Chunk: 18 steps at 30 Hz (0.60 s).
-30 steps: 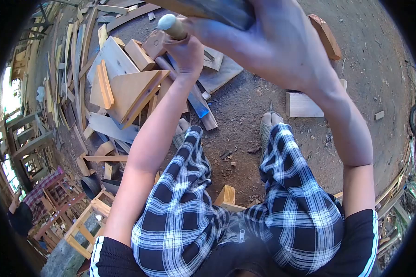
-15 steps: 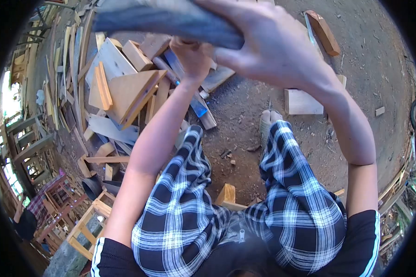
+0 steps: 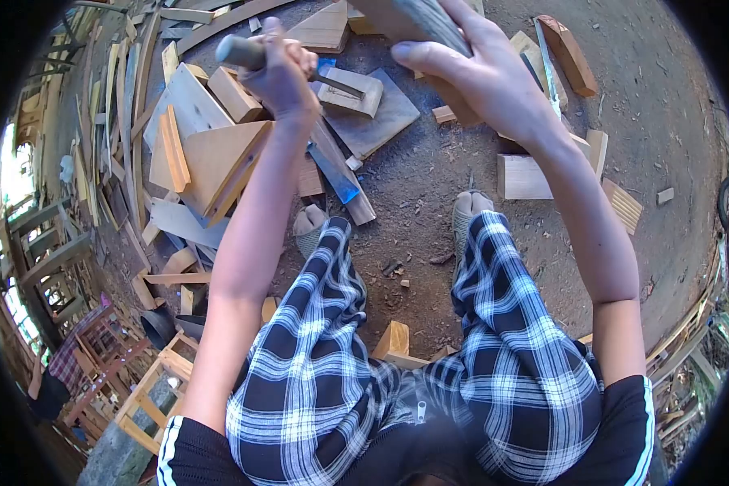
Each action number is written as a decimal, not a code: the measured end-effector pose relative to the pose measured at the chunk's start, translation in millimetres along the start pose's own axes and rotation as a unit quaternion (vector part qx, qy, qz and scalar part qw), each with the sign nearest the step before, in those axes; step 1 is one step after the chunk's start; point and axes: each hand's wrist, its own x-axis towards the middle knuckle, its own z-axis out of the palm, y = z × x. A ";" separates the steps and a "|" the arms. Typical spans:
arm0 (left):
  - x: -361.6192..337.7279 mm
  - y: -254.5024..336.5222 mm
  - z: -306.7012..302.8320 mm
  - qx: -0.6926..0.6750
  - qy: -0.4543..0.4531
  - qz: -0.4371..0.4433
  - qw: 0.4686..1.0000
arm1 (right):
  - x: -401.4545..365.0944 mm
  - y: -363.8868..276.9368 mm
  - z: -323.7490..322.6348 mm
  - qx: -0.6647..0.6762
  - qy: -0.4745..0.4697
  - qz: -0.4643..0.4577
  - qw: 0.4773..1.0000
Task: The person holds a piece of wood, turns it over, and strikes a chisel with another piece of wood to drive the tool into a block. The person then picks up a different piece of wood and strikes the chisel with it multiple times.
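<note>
My left hand [image 3: 279,73] is wrapped round the handle of a chisel-like tool [image 3: 241,52], whose metal blade points right, over a small wood block [image 3: 356,91]. That block appears to have a cut mark and lies on a flat square board [image 3: 385,117]. My right hand [image 3: 486,73] grips a thick, weathered piece of wood [image 3: 425,23] at the top of the view, its thumb along the near side. The far end of this piece is cut off by the frame edge.
Offcuts and boards [image 3: 219,154] are heaped at left beside long strips [image 3: 130,105]. A pale block [image 3: 525,176] and a reddish beam [image 3: 567,57] lie at right. A wooden frame [image 3: 150,405] and another person [image 3: 49,389] are at lower left.
My left hand has moved left and up, bringing the tool and the block beneath it into view. The thick wood in my right hand has swung up and right, away from my left hand.
</note>
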 end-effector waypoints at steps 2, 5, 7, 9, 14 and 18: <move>9.8 6.0 -9.1 -0.008 0.035 -0.017 0.999 | 1.5 16.4 -1.9 0.023 0.028 0.009 0.999; 11.7 21.8 -6.4 -0.016 0.029 -0.013 0.999 | 5.2 37.5 0.7 -0.035 0.088 0.003 0.996; 13.2 20.9 -6.2 -0.020 0.026 -0.019 0.999 | 2.8 36.9 2.6 -0.046 0.092 -0.012 0.995; 11.5 17.8 -1.0 -0.004 0.025 -0.008 1.000 | 0.1 41.3 2.4 -0.049 0.086 0.007 0.995; 5.2 6.5 -3.1 0.042 -0.009 -0.014 0.999 | -12.3 12.4 2.7 -0.027 0.037 0.063 0.997; 2.2 2.8 -1.1 0.040 -0.019 0.003 0.999 | -1.4 47.4 4.0 -0.026 0.047 0.038 0.998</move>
